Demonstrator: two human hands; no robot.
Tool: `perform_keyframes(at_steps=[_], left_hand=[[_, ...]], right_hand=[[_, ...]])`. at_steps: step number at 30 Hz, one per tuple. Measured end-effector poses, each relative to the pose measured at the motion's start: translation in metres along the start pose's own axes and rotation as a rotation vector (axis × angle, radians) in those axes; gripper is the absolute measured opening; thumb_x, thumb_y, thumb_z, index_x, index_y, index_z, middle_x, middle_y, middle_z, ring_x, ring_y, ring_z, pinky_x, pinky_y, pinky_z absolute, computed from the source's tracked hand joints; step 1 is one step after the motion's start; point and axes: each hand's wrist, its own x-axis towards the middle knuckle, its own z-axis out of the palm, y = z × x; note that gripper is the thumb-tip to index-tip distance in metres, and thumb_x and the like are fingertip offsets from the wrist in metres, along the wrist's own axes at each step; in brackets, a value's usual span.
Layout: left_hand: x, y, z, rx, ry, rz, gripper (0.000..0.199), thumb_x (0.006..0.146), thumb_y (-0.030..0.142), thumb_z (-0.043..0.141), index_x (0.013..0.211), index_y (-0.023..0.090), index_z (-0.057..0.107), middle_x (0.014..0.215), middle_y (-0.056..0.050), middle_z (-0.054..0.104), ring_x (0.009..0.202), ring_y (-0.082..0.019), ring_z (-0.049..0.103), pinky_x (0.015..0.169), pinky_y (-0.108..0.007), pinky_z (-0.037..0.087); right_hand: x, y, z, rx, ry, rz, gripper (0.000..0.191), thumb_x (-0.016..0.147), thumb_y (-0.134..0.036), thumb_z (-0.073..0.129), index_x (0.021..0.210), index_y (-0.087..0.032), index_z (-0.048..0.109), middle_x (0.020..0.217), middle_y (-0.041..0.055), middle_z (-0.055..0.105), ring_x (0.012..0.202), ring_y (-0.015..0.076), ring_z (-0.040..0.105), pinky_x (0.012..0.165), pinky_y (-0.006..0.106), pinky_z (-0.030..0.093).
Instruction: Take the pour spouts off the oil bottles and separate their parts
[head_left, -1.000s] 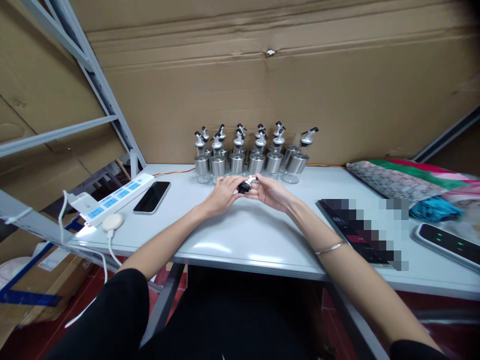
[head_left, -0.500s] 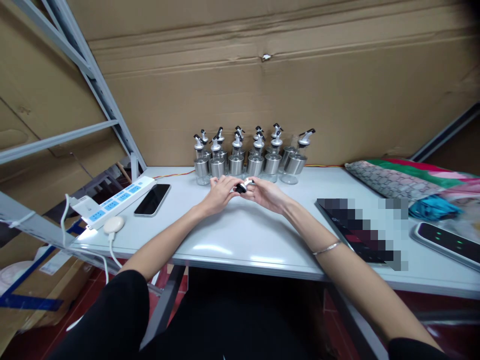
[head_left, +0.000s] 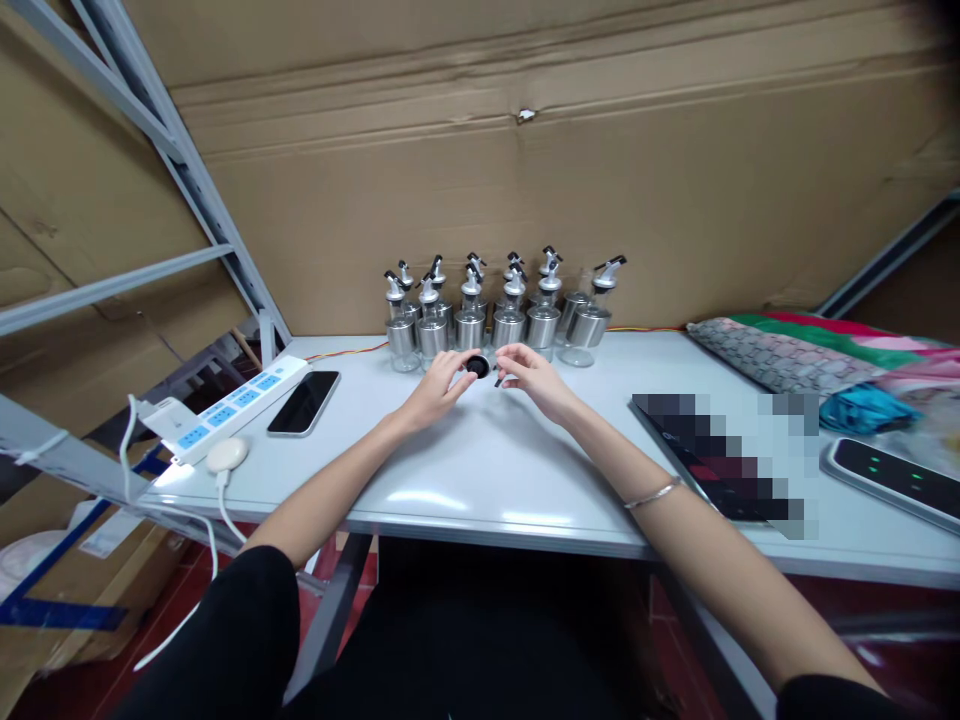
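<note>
Between the thumb and fingers of my left hand (head_left: 437,390) is a pourer spout (head_left: 478,368), its round black underside turned toward me. My right hand (head_left: 532,380) is just to the right of it, fingertips pinched on a small dark piece (head_left: 499,379) whose kind I cannot make out. A narrow gap separates this piece from the spout. Behind both hands stand several glass oil bottles (head_left: 509,328) with steel sleeves, in two rows. Most carry silver and black pourer spouts. A bottle at the back right (head_left: 576,302) shows a bare glass neck.
At left on the table (head_left: 465,470) lie a phone (head_left: 304,403), a white power strip (head_left: 240,405) and a round white charger (head_left: 227,453). A dark, partly blurred-out flat item (head_left: 705,455), a colourful bag (head_left: 795,360) and a black panel with green lights (head_left: 896,475) lie at right.
The spout has been turned so its black underside faces me. My right hand has moved slightly right, away from the spout, with the small dark piece in its fingertips.
</note>
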Motion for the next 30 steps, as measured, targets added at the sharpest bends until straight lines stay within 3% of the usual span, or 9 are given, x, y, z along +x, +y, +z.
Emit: perform_keyframes(at_steps=[3,10,16,21,30], left_hand=[[-0.001,-0.001,0.0,0.054,0.007,-0.008,0.042,0.093,0.039,0.04,0.128,0.017,0.047,0.104,-0.008,0.055,0.1,-0.02,0.046,0.093,-0.035,0.037],[-0.002,0.001,0.003,0.029,-0.009,-0.006,0.039,0.092,0.036,0.043,0.126,0.018,0.046,0.101,-0.007,0.055,0.097,-0.02,0.047,0.092,-0.035,0.038],[-0.002,0.005,0.004,-0.013,0.054,-0.124,0.03,0.087,0.038,0.051,0.107,0.017,0.051,0.098,-0.006,0.056,0.093,-0.018,0.05,0.085,-0.032,0.04],[-0.001,0.007,0.001,0.011,-0.014,-0.16,0.024,0.085,0.039,0.05,0.077,0.017,0.051,0.081,-0.002,0.053,0.082,-0.017,0.047,0.079,-0.031,0.038],[0.001,0.009,0.0,-0.025,-0.073,-0.202,0.014,0.081,0.026,0.05,0.071,0.017,0.049,0.077,-0.001,0.051,0.081,-0.017,0.045,0.079,-0.031,0.038]], right_hand=[[0.0,0.001,0.002,-0.109,-0.064,-0.065,0.023,0.069,-0.034,0.069,0.082,-0.02,0.057,0.07,-0.0044,0.057,0.065,0.0095,0.054,0.06,0.023,0.045],[-0.005,0.001,0.007,-0.143,-0.223,-0.057,0.029,0.065,-0.029,0.071,0.089,-0.02,0.057,0.075,-0.0014,0.065,0.068,0.0127,0.062,0.068,0.03,0.049],[-0.004,0.002,0.006,-0.133,-0.222,-0.07,0.025,0.067,-0.027,0.07,0.088,-0.02,0.057,0.074,-0.0013,0.067,0.071,0.0141,0.065,0.072,0.033,0.052],[-0.006,0.002,0.007,-0.107,-0.235,-0.045,0.025,0.067,-0.026,0.07,0.087,-0.019,0.056,0.074,-0.0008,0.068,0.073,0.0144,0.067,0.074,0.033,0.053],[-0.005,0.003,0.007,-0.124,-0.253,-0.016,0.026,0.065,-0.021,0.07,0.086,-0.02,0.055,0.072,-0.0016,0.067,0.071,0.0144,0.066,0.068,0.031,0.055]])
